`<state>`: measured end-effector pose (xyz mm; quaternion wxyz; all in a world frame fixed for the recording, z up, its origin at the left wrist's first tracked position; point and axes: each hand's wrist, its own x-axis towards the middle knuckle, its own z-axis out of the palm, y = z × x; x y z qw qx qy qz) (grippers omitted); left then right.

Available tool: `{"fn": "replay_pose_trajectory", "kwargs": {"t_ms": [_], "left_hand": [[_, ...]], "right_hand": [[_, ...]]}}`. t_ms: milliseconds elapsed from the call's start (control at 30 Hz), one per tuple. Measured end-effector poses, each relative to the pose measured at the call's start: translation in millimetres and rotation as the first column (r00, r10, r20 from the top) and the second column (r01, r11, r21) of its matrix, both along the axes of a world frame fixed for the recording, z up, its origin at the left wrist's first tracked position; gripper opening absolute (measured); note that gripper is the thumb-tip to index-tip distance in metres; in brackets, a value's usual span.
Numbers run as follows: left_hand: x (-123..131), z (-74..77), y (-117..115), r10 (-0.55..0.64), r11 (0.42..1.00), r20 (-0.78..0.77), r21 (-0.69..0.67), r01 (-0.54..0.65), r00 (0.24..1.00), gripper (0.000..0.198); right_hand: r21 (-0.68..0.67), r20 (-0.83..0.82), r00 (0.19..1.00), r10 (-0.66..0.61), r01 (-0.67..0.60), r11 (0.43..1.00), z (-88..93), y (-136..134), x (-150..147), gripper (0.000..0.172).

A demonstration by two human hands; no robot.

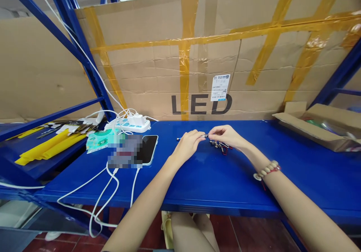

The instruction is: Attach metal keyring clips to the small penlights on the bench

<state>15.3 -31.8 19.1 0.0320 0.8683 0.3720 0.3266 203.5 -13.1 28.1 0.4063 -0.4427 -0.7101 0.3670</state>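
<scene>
Both my hands meet over the middle of the blue table (214, 177). My left hand (188, 144) is closed in a pinch on a thin metal pin-like part (180, 138) whose tip sticks out to the left. My right hand (225, 135) is pinched too, gripping a small dark component (205, 135) that touches the left hand's part. Just below my right fingers lies a little heap of small metal parts with red wires (221, 145) on the table. A bead bracelet (266, 170) circles my right wrist.
A phone (148, 149) lies left of my hands, with white cables (107, 192) running off the front edge. A white power strip (126, 124) sits behind it. Yellow strips (47, 148) lie on the lower left shelf. An open cardboard box (318, 126) stands at right. A taped cardboard wall (197, 56) backs the table.
</scene>
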Motion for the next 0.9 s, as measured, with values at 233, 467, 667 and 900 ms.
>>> {"fn": "replay_pose_trajectory", "kwargs": {"t_ms": [233, 467, 667, 900], "left_hand": [[0, -3.0, 1, -0.047, 0.999, 0.060, -0.010, 0.048, 0.997, 0.023], [0, -3.7, 2, -0.113, 0.994, 0.007, 0.000, 0.113, 0.994, 0.024], [-1, -7.1, 3, -0.082, 0.994, -0.052, 0.066, 0.086, 0.995, 0.025], [-2, -10.1, 4, -0.052, 0.976, -0.073, 0.209, 0.066, 0.996, 0.028]], "right_hand": [[0.020, 0.027, 0.997, 0.068, -0.069, 0.997, -4.4, 3, 3, 0.031], [0.011, 0.080, 0.995, 0.064, -0.065, 0.998, -9.1, 7, 8, 0.035], [0.157, 0.061, 0.997, 0.036, -0.046, 0.987, -10.0, 5, 2, 0.031], [0.276, 0.021, 1.000, 0.007, -0.012, 0.961, -2.9, -4, -8, 0.029]]}}
